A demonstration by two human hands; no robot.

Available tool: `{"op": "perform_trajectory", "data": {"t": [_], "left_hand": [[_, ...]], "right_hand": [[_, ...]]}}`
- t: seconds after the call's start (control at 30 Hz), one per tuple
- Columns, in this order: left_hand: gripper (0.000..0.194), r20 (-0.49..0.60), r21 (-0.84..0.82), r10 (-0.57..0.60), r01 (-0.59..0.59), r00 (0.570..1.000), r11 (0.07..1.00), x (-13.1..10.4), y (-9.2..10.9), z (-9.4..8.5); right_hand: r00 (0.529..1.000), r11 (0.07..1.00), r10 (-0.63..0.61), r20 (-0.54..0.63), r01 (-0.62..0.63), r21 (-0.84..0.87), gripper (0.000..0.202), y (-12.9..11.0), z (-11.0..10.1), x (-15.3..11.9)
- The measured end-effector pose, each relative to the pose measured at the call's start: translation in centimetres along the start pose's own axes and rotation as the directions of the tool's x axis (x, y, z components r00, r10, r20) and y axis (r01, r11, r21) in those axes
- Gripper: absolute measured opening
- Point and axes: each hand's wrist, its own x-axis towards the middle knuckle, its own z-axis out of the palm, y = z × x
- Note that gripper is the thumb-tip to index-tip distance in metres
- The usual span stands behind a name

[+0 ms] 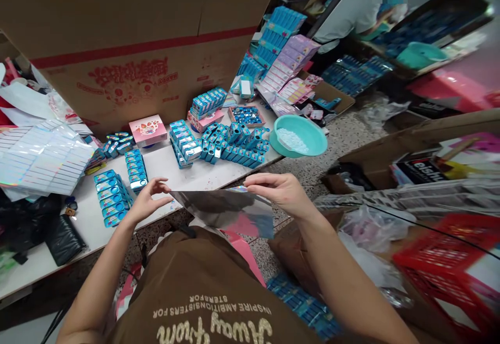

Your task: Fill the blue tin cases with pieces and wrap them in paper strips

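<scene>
In front of my brown apron [211, 276], a clear plastic sheet [222, 208] hangs with its top edge stretched between my hands. My right hand [283, 190] pinches that edge near a small colourful patch [239, 189]. At the sheet's left corner, my left hand [150, 201] has the edge between its thumb and curled fingers; the exact contact is hard to make out. Beyond my left hand, small blue boxes [111, 198] stand in a row on the white table [167, 169]. More blue boxes [183, 141] are stacked farther back.
A large cardboard carton [136, 37] stands at the back. A turquoise basin [299, 136] with white pieces sits at the table's right edge, near a tray of small blue pieces [246, 115]. Clear sheets [42, 156] lie left. A red crate [449, 260] stands right; a co-worker [347, 21] is behind.
</scene>
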Motion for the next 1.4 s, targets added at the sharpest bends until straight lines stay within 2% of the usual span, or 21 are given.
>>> {"op": "perform_trajectory", "data": {"t": [0.03, 0.13, 0.27, 0.33, 0.43, 0.47, 0.53, 0.6, 0.67, 0.73, 0.77, 0.87, 1.07, 1.17, 1.23, 1.27, 1.33, 1.4], "left_hand": [[0.044, 0.008, -0.017, 0.001, -0.001, 1.0, 1.0, 0.3, -0.2, 0.5], [0.03, 0.025, -0.111, -0.028, 0.031, 0.999, 0.993, 1.0, -0.3, 2.0], [0.031, -0.073, -0.325, -0.084, 0.056, 0.994, 0.944, 0.9, 1.3, 3.2], [0.031, -0.094, -0.395, -0.083, 0.039, 0.992, 0.918, 0.5, 2.5, 3.5], [0.031, -0.108, -0.438, -0.073, 0.018, 0.991, 0.899, -0.2, 4.2, 4.1], [0.031, -0.122, -0.435, -0.068, 0.009, 0.99, 0.9, -0.3, 4.6, 4.3], [0.031, -0.157, -0.411, -0.065, -0.005, 0.986, 0.912, -0.6, 5.5, 4.9], [0.028, -0.194, -0.394, -0.06, -0.022, 0.979, 0.919, -0.8, 6.3, 5.5], [0.025, -0.237, -0.391, -0.053, -0.045, 0.97, 0.919, -1.1, 6.9, 5.9], [0.024, -0.295, -0.406, -0.059, -0.07, 0.954, 0.911, -1.3, 7.3, 6.2], [0.026, -0.319, -0.415, -0.07, -0.073, 0.945, 0.907, -1.5, 7.4, 6.2], [0.028, -0.34, -0.417, -0.106, -0.049, 0.934, 0.908, -2.0, 7.1, 6.3], [0.019, -0.413, -0.276, -0.046, -0.078, 0.91, 0.958, -3.0, 6.4, 6.6], [0.034, -0.439, -0.227, -0.006, -0.104, 0.899, 0.968, -3.1, 6.3, 6.4], [0.044, -0.427, -0.15, 0.054, -0.129, 0.903, 0.98, -3.1, 6.3, 5.9], [0.042, -0.417, -0.082, 0.103, -0.151, 0.903, 0.985, -3.1, 6.2, 5.5], [0.031, -0.378, 0.11, 0.246, -0.221, 0.892, 0.969, -2.9, 6.2, 4.5], [0.02, -0.289, 0.293, 0.392, -0.309, 0.873, 0.905, -2.6, 6.2, 3.5]], "right_hand": [[0.999, 1.0, 0.023, -0.023, -0.023, 0.018, 0.028, 0.1, -0.1, 0.0], [0.993, 0.991, 0.083, -0.086, -0.074, 0.109, 0.031, 0.7, -0.4, 0.2], [0.974, 0.982, 0.122, -0.192, -0.09, 0.166, 0.034, 2.1, -0.9, 0.6], [0.977, 0.996, 0.073, -0.199, -0.063, 0.058, 0.034, 2.4, -1.2, 0.9], [0.978, 0.954, -0.156, -0.14, 0.113, -0.276, 0.034, 1.4, -0.8, 1.5], [0.959, 0.904, -0.258, -0.115, 0.197, -0.38, 0.035, 0.7, -0.3, 1.6], [0.893, 0.781, -0.448, -0.048, 0.365, -0.507, 0.039, -0.8, 1.3, 1.9], [0.809, 0.676, -0.583, 0.072, 0.532, -0.51, 0.037, -2.2, 3.5, 2.0], [0.716, 0.587, -0.668, 0.204, 0.674, -0.449, 0.032, -3.1, 5.8, 2.2], [0.668, 0.546, -0.697, 0.261, 0.73, -0.41, 0.03, -3.2, 7.8, 2.5], [0.666, 0.55, -0.697, 0.265, 0.734, -0.4, 0.03, -3.1, 8.5, 2.6], [0.703, 0.613, -0.67, 0.238, 0.705, -0.356, 0.032, -2.6, 9.9, 2.8], [0.792, 0.761, -0.585, 0.176, 0.611, -0.218, 0.018, -2.5, 10.6, 2.3], [0.803, 0.791, -0.56, 0.204, 0.592, -0.157, 0.018, -2.5, 10.6, 2.1], [0.805, 0.798, -0.554, 0.214, 0.586, -0.138, 0.019, -2.6, 10.6, 2.2], [0.804, 0.799, -0.553, 0.218, 0.586, -0.131, 0.02, -2.6, 10.5, 2.3], [0.795, 0.795, -0.558, 0.236, 0.594, -0.121, 0.022, -2.9, 10.4, 2.5], [0.78, 0.785, -0.566, 0.265, 0.609, -0.114, 0.023, -3.2, 10.3, 2.7]]}}
